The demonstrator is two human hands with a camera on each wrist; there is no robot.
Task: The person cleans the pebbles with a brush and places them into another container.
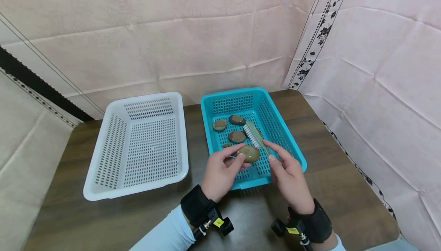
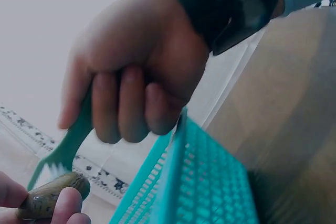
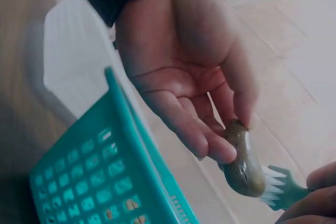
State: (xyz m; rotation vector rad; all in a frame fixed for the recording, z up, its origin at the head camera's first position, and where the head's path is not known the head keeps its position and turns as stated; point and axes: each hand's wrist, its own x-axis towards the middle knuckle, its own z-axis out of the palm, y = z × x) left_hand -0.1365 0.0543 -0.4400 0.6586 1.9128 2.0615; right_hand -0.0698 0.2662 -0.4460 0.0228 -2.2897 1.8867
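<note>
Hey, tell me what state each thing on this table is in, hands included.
Left hand: pinching green-brown stone
Right hand: gripping brush
Green-brown stone: held up, glossy
Brush: bristles facing green-brown stone
Blue basket: upright, holding other stones
Other stones: resting inside blue basket
White basket: upright, beside blue basket

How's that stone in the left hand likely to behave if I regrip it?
The stone is probably slippery: its surface shines, and the left hand holds it near one end. It looks like solid rock, so it's likely rigid and fairly heavy for its size. Its smooth, rounded outline suggests it might roll if released.
</note>
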